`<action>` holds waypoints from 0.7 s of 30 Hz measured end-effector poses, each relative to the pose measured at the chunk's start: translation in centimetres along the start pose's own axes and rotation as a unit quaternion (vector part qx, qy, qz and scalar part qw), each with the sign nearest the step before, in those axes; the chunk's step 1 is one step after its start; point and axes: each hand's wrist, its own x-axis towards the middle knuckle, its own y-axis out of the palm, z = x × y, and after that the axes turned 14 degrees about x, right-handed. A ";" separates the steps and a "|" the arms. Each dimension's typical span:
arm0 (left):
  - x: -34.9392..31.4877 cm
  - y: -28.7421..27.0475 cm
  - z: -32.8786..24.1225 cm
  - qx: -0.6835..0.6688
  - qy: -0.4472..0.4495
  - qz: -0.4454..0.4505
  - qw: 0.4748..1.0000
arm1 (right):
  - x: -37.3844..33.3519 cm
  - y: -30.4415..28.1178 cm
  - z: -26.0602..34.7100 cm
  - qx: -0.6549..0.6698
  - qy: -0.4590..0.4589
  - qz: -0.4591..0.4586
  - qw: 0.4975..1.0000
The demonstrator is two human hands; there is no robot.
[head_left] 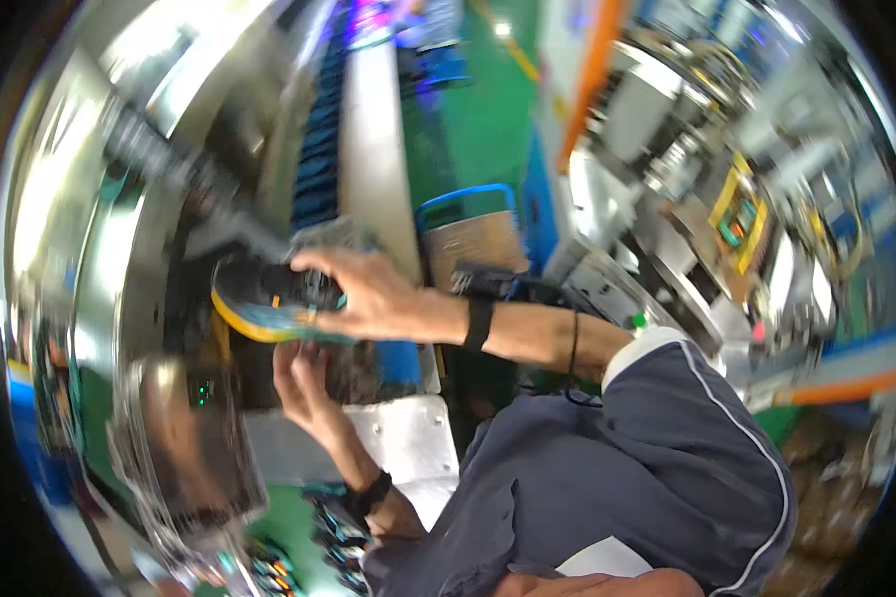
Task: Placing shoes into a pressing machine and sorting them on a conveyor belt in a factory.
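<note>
A dark sneaker (252, 310) with a yellow and pale blue sole edge lies on its side, blurred by motion. My right hand (368, 296), reaching in from the right, is closed around the end nearer me, thumb and fingers on either side. Just below the sole is my left hand (309, 393), its fingers stretched up toward the shoe. Whether those fingertips touch the sole I cannot tell. A grey machine arm (194, 179) slants down toward the shoe's far side.
A box-shaped machine panel (189, 438) with green lit digits stands at the lower left. Below it several shoes (338, 537) are gathered. A pale metal plate (408, 433) borders my left forearm. Beyond my right arm, a cardboard box (478, 249) sits by a blue frame.
</note>
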 end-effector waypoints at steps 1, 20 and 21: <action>-0.8 0.8 -0.5 -0.043 0.004 0.022 0.999 | -1.6 -0.8 1.2 0.046 0.042 -0.037 0.997; -29.6 54.6 -10.4 -0.081 -0.073 0.709 0.696 | -39.2 -44.0 18.4 -0.132 0.224 -0.654 0.711; -30.7 58.0 -9.7 -0.054 -0.035 0.709 0.702 | -40.0 -45.0 19.9 -0.152 0.220 -0.673 0.689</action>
